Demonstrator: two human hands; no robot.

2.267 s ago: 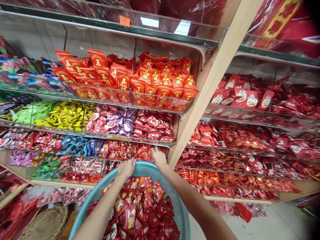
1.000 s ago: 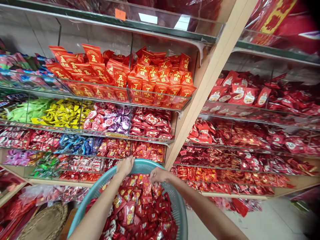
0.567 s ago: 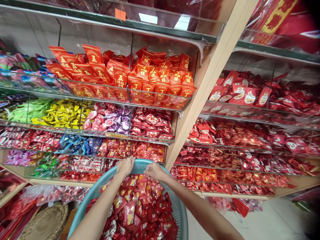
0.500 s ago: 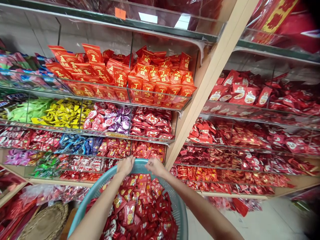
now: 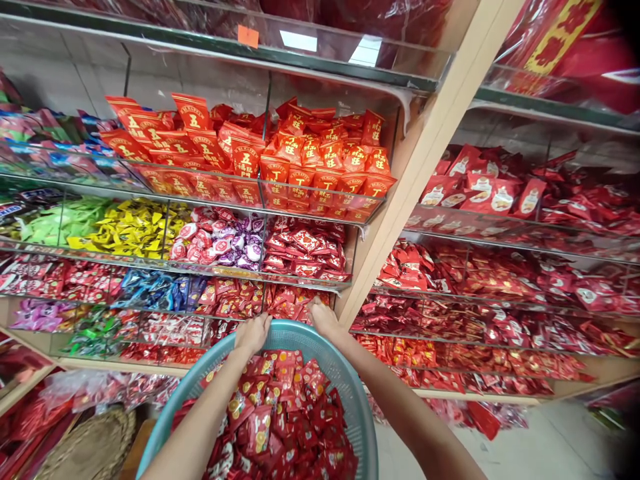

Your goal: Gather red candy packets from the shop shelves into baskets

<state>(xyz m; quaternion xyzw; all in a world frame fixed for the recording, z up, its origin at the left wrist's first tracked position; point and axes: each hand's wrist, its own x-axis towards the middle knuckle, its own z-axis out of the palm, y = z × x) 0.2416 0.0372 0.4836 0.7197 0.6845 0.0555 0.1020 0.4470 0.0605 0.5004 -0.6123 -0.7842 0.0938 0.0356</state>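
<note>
A teal plastic basket full of small red sweet packets is held up against a shop shelf. My left hand grips the basket's far rim, fingers curled over it. My right hand reaches past the rim into a clear shelf bin of red packets; its fingers are closed among the packets, and what they hold is hidden.
Clear-fronted shelves hold sweets: orange-red packs on top, yellow and pink-purple ones below. A wooden upright separates a second bay of red packets. A woven basket sits low left.
My right hand has left the basket's packets and moved up and forward into the red-packet shelf bin. The left hand stays on the rim.
</note>
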